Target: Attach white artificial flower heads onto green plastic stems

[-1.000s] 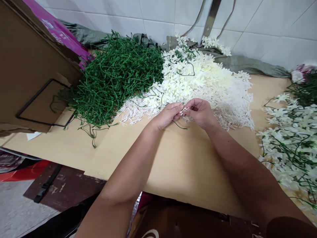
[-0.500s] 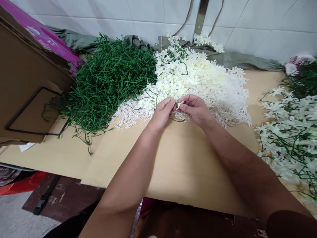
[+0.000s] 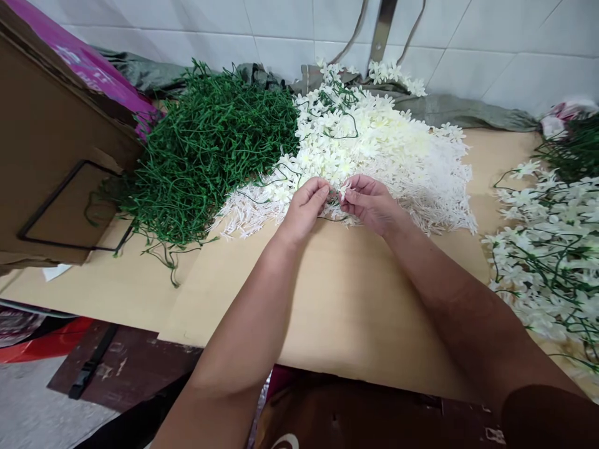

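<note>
My left hand (image 3: 305,209) and my right hand (image 3: 371,202) meet at the near edge of a big heap of white artificial flowers (image 3: 388,156). Both are pinched closed. The left fingers grip a thin green stem (image 3: 330,218) that curves below the hands. The right fingertips hold a small white flower (image 3: 344,189) against that stem. A mound of loose green stems (image 3: 210,143) lies to the left of the flower heap.
All of this rests on a tan cardboard sheet (image 3: 346,299). Finished stems with white flowers (image 3: 547,249) are piled at the right. A brown cardboard box (image 3: 51,143) with a pink flap stands at the left. White tiles form the back wall.
Both hands have shifted slightly up and toward the flower heap, staying pinched together on the stem and flower. The camera view has moved a little.
</note>
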Tool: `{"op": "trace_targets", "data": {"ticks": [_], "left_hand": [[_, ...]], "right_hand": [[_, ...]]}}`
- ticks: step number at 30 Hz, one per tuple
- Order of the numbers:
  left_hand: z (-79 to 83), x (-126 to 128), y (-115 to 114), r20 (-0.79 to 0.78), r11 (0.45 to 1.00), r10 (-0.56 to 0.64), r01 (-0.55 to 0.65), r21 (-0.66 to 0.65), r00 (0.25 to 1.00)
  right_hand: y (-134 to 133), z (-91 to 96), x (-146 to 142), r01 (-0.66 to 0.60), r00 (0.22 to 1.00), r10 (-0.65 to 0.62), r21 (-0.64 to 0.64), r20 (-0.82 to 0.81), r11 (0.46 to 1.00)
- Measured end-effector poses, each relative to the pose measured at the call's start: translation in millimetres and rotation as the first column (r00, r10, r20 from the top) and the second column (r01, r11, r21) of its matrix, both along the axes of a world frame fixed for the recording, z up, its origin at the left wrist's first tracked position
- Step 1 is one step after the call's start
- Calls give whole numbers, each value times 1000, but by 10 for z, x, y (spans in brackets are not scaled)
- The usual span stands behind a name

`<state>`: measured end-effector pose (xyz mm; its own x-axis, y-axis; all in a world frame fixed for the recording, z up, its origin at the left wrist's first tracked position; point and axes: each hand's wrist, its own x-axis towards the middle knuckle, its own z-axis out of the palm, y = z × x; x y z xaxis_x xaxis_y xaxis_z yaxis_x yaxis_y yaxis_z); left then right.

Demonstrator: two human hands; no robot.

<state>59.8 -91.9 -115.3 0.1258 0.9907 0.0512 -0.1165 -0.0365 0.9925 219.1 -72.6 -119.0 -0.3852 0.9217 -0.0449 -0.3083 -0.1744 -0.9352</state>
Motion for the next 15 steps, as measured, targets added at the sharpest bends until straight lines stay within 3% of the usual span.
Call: {"op": "trace_targets", "data": {"ticks": [8,15], "left_hand": [[97,51,-39,-23,998,38,-37,46,999],[94,36,-41,-139,993,99,-89,82,985]], "right_hand": [[19,-64,-15,-48,999,48,17,-18,999],[-47,52,-82,-12,998,13,-1,61,1000]]}}
